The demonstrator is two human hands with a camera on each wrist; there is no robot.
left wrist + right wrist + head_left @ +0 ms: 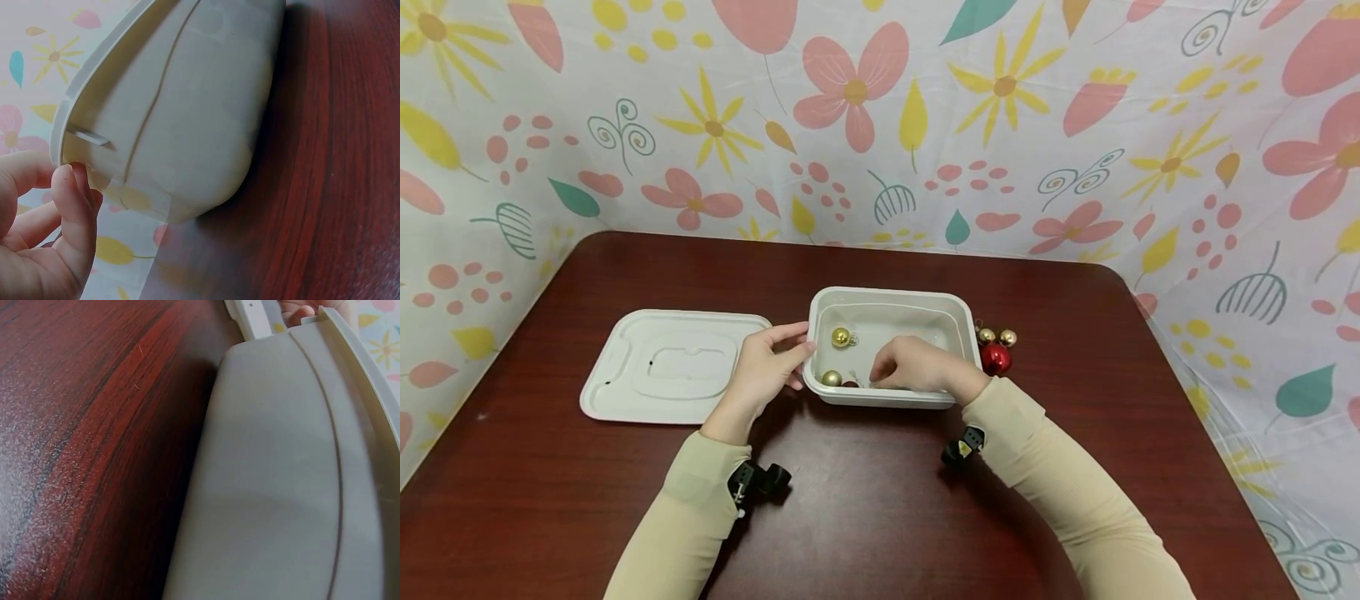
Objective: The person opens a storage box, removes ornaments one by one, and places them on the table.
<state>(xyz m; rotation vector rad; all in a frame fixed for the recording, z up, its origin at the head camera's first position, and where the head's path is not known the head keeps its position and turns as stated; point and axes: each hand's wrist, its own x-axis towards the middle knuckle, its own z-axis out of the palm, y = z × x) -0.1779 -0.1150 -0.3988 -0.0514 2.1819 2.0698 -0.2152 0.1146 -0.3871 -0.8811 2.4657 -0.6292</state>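
A pale grey plastic storage box (895, 401) stands on the table, with its top uncovered. My left hand (762, 364) grips its left end, thumb at the rim and fingers beneath the lip; the left wrist view shows this hand (56, 215) at the box corner. Inside lie a shiny gold Christmas bauble (841, 337), a matte gold bauble (831, 378) and a dark red bauble (850, 384) partly hidden by the front wall. My right hand (916, 364) reaches into the box over the front rim, fingers bent downward near the floor; I cannot tell what its fingertips hold.
A white lid (688, 358) lies flat on the dark wooden table (865, 500), left of the box. Beside the box's right end sit a red bauble (996, 359) and several small gold baubles (1007, 337). A flower-patterned cloth (880, 167) hangs behind the table.
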